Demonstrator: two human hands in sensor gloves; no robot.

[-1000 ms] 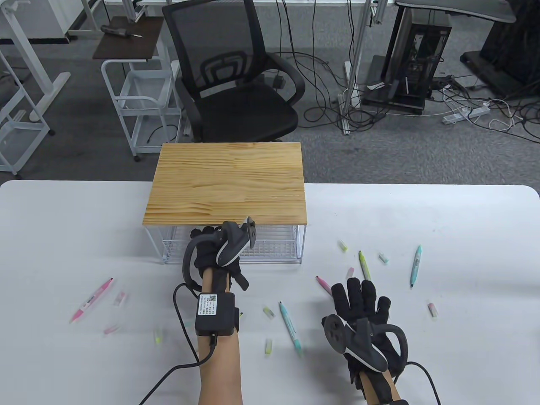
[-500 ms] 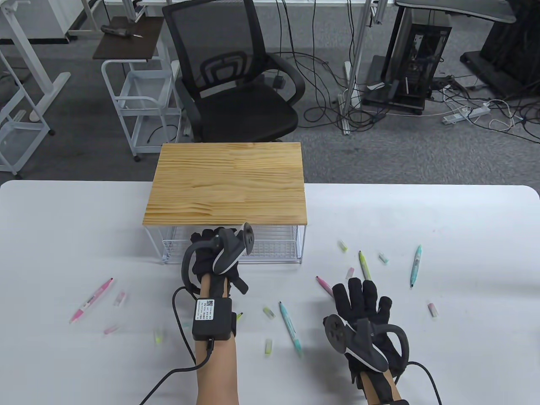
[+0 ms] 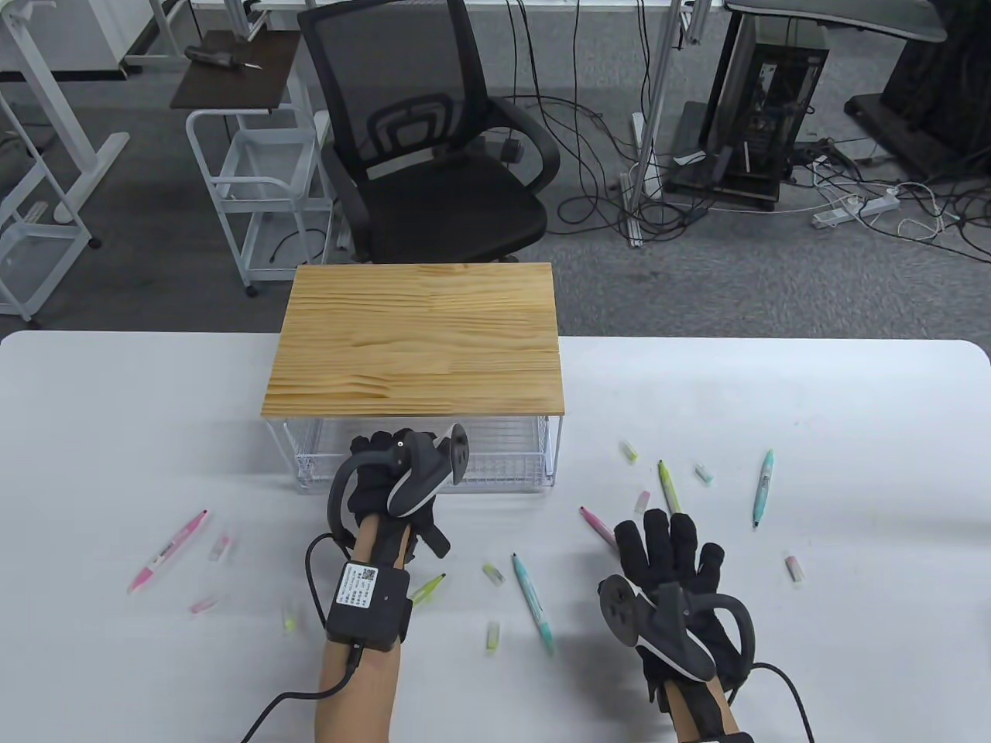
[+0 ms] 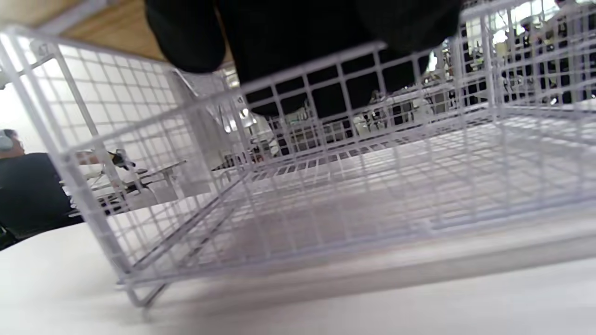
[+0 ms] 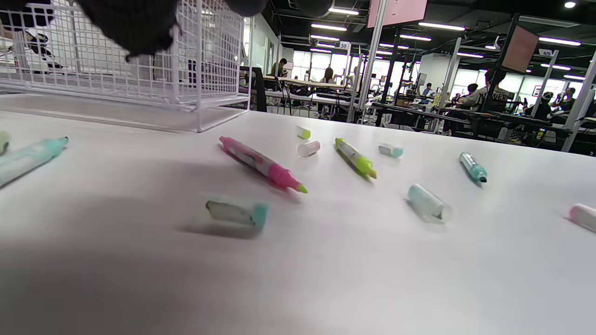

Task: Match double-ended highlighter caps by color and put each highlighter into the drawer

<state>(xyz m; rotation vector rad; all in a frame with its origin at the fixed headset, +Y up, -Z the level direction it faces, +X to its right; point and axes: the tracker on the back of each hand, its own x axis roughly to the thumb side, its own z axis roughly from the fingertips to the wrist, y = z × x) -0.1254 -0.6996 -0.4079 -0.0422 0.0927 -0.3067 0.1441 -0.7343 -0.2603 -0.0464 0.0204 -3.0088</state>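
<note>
While left hand (image 3: 391,476) fingers hook drawer (image 3: 495,463) front, right hand (image 3: 672,557) spread flat, loose caps (image 3: 493,573) around

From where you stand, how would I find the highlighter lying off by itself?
Start at the wood-topped white wire drawer unit, then look towards the table's left edge. The long pink highlighter lies there diagonally, the only pen on that side, with just small loose caps beside it.

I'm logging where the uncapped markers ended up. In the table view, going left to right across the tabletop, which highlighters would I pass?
Pink highlighter → yellow-green highlighter, beside the left hand's wrist → teal highlighter → pink highlighter by the right hand's fingers → yellow-green highlighter → teal highlighter.
</note>
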